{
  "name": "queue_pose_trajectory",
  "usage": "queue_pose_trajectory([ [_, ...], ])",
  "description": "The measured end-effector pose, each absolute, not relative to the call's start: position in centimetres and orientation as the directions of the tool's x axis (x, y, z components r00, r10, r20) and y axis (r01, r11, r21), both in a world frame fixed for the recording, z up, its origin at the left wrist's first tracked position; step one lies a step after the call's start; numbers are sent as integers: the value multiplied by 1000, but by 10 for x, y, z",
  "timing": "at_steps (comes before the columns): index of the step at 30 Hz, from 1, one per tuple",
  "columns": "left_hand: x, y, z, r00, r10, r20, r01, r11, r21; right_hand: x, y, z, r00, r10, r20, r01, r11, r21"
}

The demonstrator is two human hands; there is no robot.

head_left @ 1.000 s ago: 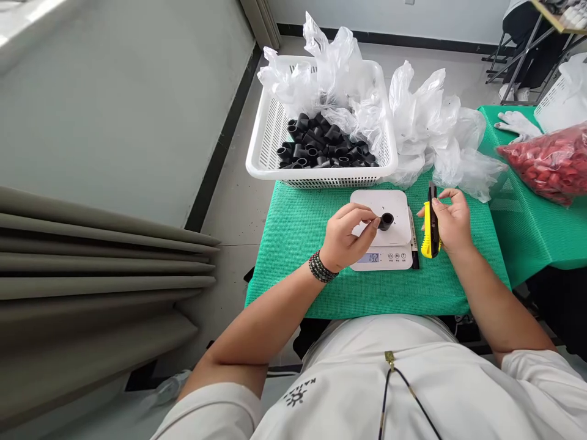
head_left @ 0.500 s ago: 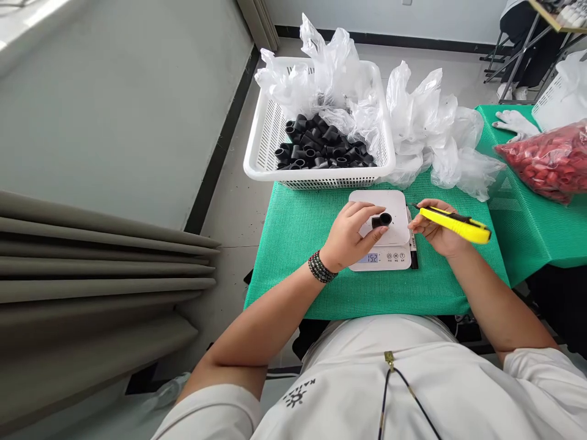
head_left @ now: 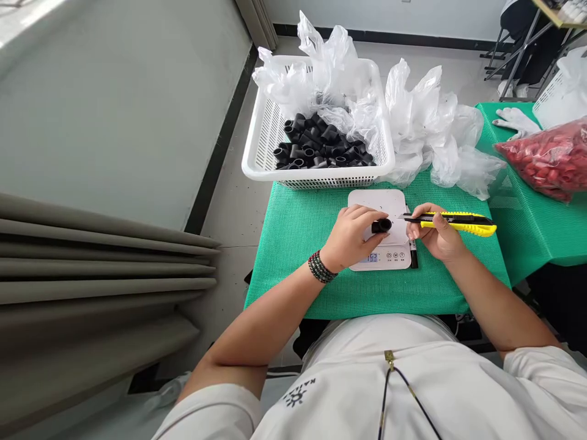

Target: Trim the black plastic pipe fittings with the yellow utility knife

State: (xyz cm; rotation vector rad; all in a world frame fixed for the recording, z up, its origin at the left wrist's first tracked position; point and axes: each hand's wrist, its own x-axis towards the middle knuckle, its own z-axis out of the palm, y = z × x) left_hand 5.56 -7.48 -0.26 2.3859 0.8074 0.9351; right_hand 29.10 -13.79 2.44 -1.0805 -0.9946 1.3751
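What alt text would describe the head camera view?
A person's left hand holds a black pipe fitting over a white scale; the right hand holds a yellow utility knife beside it. Behind sits a white basket of black fittings.

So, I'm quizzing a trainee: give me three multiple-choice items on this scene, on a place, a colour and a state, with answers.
1. The black fitting in the left hand is: A over the scale; B in the basket; C on the floor.
2. The mesh mat is: A red; B white; C green.
3. The utility knife is: A lying flat; B held in the right hand; C in a bag.

Answers: 1 A, held above the scale. 2 C, the mesh shows green. 3 B, the hand grips its yellow handle.
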Motion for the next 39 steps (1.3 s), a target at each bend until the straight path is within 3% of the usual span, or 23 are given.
queue_pose_trajectory([
  [6,57,-76,4,533,618,578,188,-753,631,291,-137,23,30,996,-89,-247,-79,-966],
  [12,57,-75,2,456,641,618,137,-736,663,289,-136,25,55,989,-137,-203,-123,-971],
  [25,56,-76,1,463,682,566,233,-710,664,289,-134,22,101,984,-148,-236,-121,-964],
  [39,56,-76,-2,502,615,608,155,-756,636,290,-139,21,-10,997,-77,-178,-78,-981],
])
